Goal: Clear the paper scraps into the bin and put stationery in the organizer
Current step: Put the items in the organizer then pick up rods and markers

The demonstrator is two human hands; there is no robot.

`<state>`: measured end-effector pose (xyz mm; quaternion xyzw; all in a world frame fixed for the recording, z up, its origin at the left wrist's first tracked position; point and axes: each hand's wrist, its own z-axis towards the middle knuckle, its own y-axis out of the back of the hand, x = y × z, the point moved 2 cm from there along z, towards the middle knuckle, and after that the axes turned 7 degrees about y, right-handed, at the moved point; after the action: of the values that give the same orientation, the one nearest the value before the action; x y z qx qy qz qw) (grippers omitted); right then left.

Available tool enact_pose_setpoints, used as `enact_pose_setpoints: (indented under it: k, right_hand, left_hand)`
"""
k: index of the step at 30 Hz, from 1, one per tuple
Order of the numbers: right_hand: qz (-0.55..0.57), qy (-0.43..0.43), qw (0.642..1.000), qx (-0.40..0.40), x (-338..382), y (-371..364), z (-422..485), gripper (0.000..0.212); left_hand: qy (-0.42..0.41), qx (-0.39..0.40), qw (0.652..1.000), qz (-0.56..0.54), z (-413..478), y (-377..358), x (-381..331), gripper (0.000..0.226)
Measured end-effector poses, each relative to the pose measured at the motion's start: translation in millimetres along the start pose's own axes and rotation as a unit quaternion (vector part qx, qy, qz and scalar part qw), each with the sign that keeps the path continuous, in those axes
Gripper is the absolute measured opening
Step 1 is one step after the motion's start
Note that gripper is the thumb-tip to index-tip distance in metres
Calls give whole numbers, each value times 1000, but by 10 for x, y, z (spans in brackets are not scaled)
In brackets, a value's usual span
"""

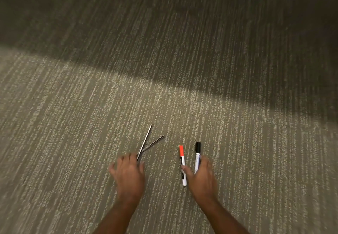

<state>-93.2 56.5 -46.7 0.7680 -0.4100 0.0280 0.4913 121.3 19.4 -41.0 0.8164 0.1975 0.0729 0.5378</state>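
Two thin silvery pens (145, 143) lie crossed on the grey carpet, their near ends under the fingertips of my left hand (129, 174), which is spread over them with fingers apart. A white marker with an orange cap (182, 162) lies just left of my right hand (201, 176). A white marker with a black cap (197, 154) runs under my right hand's fingers. The thumb touches the orange-capped marker's barrel. Whether either hand grips anything is unclear through blur. No bin, organizer or paper scraps are in view.
Striped grey carpet (73, 124) fills the whole view. A broad dark shadow (201, 41) covers its far half. Both bare forearms enter from the bottom edge.
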Motion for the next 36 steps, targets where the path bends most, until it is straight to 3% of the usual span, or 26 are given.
enact_pose_setpoints:
  k: [4, 10, 18, 23, 29, 36]
  right_hand:
    - [4, -16, 1000, -10, 21, -60, 89, 63]
    - [-39, -15, 999, 21, 216, -180, 127, 37]
    - [-22, -2, 999, 39, 240, -184, 137, 18]
    - [-4, 10, 998, 59, 293, -72, 104, 20]
    - [59, 34, 998, 14, 615, 719, -155, 16]
    - [217, 63, 972, -64, 1156, 2400, -670, 6]
  left_hand:
    - [17, 16, 999, -33, 126, -92, -37, 46]
    - [30, 39, 989, -139, 158, -129, -131, 6]
    - [62, 63, 978, -189, 107, -164, -214, 13]
    - [59, 44, 967, -245, 6, -100, -380, 9]
    - [30, 66, 923, -378, -355, 513, -820, 5]
    - [-33, 93, 874, -476, -1104, 1898, -1728, 12]
